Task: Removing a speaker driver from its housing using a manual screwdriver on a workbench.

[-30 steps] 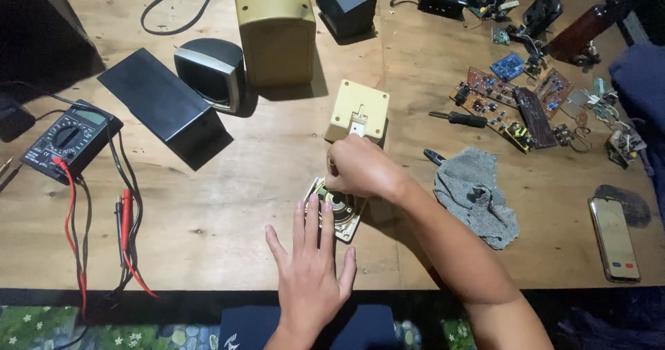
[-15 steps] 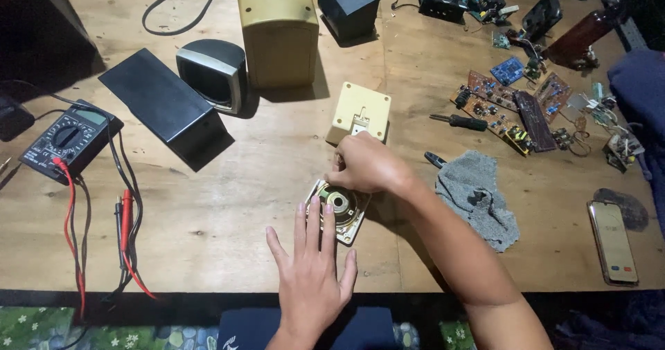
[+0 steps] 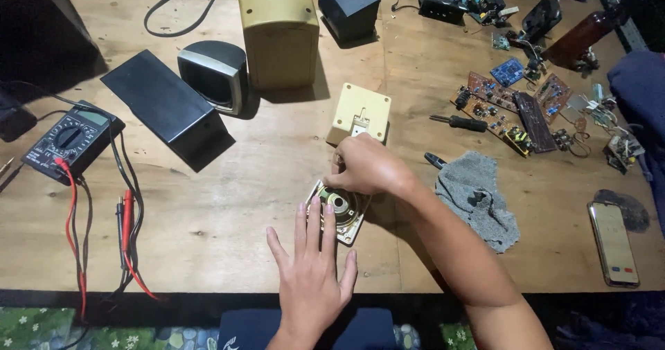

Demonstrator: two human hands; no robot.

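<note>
Sitting flat on the wooden table (image 3: 228, 204), near the front edge just right of centre: small speaker driver (image 3: 337, 210) in a cream square frame, magnet side up, metal ring facing the camera. Frame is rotated so one corner points toward the person; no real long axis, it's roughly square. Left hand (image 3: 312, 274) lies palm down, fingers spread and straight, fingertips resting on the near-left edge of the frame. Right hand (image 3: 366, 166) comes in from the right, forearm angled across the table, fingers curled and pressed together over the frame's far edge; whether they pinch anything, cannot tell. Cream square box (image 3: 359, 112) just behind the right hand. Grey cloth (image 3: 478, 198) to the right, multimeter (image 3: 73, 139) far left.
</note>
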